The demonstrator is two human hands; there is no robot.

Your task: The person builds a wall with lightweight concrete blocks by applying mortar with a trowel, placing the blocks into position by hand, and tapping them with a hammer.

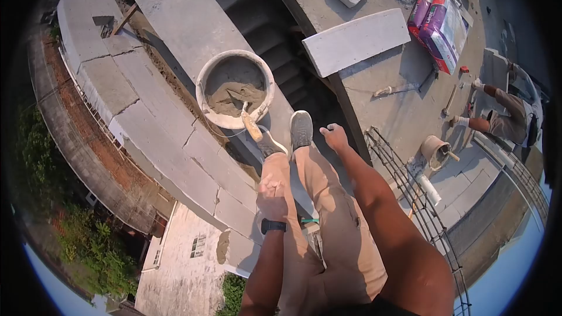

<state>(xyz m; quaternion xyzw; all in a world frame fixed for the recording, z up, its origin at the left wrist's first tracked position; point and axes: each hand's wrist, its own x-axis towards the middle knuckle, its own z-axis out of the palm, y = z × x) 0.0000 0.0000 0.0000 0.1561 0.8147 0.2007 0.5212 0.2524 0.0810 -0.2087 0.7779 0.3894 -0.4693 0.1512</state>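
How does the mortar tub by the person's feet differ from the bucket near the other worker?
The mortar tub looks larger in the picture than the bucket. The tub opens toward the camera, so its mortar shows plainly; the bucket's contents are hard to make out. The tub sits on the long pale slab, the bucket near the other worker. Both are round-mouthed, with a tool handle at the rim.

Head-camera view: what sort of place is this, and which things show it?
Probably a building site: a round, pale bucket of grey-brown mortar, a long, pale-grey block and a dark metal-bar cage suggest it.
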